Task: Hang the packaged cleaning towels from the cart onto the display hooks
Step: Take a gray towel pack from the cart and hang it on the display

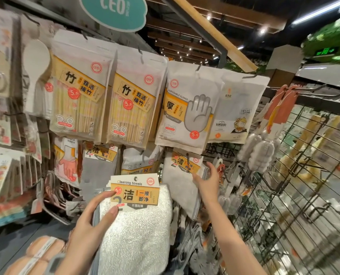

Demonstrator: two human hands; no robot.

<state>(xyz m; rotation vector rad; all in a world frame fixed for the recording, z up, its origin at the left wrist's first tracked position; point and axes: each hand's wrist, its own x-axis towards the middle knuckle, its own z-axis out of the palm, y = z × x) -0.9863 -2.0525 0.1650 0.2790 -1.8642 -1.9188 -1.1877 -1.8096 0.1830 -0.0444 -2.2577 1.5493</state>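
Wire-grid display rack [296, 197] with projecting hooks, seen from below and to the left. Top row, left to right: two pouches of bamboo sticks [76, 96] [132, 108], a pouch of disposable gloves [187, 110], and a white pouch with a cartoon label [236, 114]. Lower row: a glove packet with a pink hand [67, 159], grey cleaning cloths [98, 167], a white pouch [140, 161], and hung cleaning towels [182, 181]. On the right-hand hooks hang orange-handled brushes [282, 108] and white bottle brushes [261, 153].
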